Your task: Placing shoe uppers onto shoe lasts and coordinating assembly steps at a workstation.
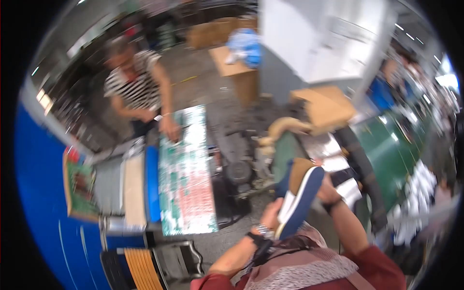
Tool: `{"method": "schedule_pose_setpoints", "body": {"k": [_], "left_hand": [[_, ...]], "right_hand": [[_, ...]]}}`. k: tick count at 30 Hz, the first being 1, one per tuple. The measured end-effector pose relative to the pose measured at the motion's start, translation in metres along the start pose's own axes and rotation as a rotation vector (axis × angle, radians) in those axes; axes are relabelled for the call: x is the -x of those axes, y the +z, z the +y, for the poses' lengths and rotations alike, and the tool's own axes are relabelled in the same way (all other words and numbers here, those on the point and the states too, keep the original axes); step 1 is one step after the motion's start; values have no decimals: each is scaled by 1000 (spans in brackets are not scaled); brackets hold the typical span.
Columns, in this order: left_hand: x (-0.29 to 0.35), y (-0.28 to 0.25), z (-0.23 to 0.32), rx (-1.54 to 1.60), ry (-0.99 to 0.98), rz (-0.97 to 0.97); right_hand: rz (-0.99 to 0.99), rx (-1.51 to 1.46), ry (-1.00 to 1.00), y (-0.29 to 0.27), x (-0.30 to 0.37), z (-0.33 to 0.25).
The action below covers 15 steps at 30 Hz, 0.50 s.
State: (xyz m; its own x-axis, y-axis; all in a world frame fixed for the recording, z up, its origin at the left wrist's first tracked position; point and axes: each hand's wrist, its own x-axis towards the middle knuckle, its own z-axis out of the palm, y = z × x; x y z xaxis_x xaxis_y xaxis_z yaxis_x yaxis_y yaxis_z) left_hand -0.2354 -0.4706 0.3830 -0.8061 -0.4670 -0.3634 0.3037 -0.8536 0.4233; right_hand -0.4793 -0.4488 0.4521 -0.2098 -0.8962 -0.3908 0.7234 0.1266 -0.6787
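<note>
A shoe (309, 193) with a navy sole, a white midsole edge and a brown and navy upper is held tilted in front of my body, its sole turned to the right. My left hand (272, 214) grips its near left side; that wrist wears a watch and a dark band. On the far right side my right hand (329, 190) is closed on the shoe, its fingers mostly hidden behind the sole. Just beyond the shoe stands a machine with a green body (286, 153) and a tan curved padded part (285, 126).
At left, a co-worker (137, 79) in a striped top reaches over a green, white and red worn board (188, 174). A cardboard piece (331, 106) lies beyond the machine. A green conveyor (394, 150) runs along the right, near white pieces (418, 203). A box (241, 84) carries a blue bag.
</note>
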Motion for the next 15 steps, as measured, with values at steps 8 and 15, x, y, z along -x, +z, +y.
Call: {"method": "schedule_pose_setpoints", "body": {"k": [8,15], "left_hand": [[104,-19,49,-587,-25,135],[126,-21,46,-629,-66,312]], "right_hand": [[-165,338,-90,59,-42,36],[-186,103,12,16,-21,-37]]}}
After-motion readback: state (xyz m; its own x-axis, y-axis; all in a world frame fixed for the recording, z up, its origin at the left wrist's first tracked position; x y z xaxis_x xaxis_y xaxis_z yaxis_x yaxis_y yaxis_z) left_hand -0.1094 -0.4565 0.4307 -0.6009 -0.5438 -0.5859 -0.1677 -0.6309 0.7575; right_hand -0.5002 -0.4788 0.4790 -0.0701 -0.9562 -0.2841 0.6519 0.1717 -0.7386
